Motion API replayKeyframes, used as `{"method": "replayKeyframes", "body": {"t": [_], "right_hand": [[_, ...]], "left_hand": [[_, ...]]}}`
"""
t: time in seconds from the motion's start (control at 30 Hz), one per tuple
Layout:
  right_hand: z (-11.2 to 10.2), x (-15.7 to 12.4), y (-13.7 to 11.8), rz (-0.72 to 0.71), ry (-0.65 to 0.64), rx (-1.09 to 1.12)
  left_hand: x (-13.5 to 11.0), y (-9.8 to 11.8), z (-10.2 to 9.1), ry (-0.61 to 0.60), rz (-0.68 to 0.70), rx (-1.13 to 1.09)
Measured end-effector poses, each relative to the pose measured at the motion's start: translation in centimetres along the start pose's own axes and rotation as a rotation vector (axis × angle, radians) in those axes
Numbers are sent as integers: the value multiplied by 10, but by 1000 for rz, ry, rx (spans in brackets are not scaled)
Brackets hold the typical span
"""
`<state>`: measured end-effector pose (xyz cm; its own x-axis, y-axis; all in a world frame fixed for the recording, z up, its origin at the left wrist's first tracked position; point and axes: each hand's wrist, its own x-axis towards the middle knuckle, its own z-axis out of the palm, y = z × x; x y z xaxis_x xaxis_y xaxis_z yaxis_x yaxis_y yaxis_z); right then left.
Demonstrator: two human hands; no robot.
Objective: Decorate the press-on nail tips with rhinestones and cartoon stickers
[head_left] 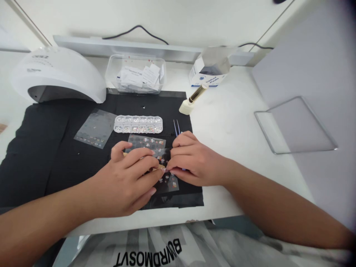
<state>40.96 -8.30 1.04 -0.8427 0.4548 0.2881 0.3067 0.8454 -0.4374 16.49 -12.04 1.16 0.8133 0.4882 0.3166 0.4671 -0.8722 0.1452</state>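
Note:
Over clear sticker sheets (169, 182) printed with small figures, the fingertips of both my hands meet. My left hand (130, 180) is closed around a slim yellowish piece (159, 167), mostly hidden under the fingers. My right hand (196, 159) has blue tweezers (177, 128) tucked in its curled fingers, their tips pointing away from me. Its thumb and index finger touch the left fingertips; whether something tiny is between them I cannot make out. Beyond the hands lies a clear case (138, 124) with small compartments of rhinestones.
A black mat (59, 148) covers part of the white table (222, 122). A white nail lamp (66, 74), a plastic box of packets (136, 74) and an open carton (208, 76) stand behind. Nearer are a cream polish bottle (191, 102) and another clear sheet (96, 128).

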Motion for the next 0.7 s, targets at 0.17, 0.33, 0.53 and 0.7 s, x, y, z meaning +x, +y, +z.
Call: {"method": "replayKeyframes", "body": {"t": [0.17,0.33,0.53,0.7], "right_hand": [[2,2,-2,33,7,8],[4,2,-4,60,31,20],[5,4,-6,112,47,78],[4,5,-8,153,33,98]], "left_hand": [[1,0,0,-2,0,-5],[0,1,-1,4,-5,-11],[-1,1,0,-3,1,-13],[1,0,0,-10,0,-14]]}}
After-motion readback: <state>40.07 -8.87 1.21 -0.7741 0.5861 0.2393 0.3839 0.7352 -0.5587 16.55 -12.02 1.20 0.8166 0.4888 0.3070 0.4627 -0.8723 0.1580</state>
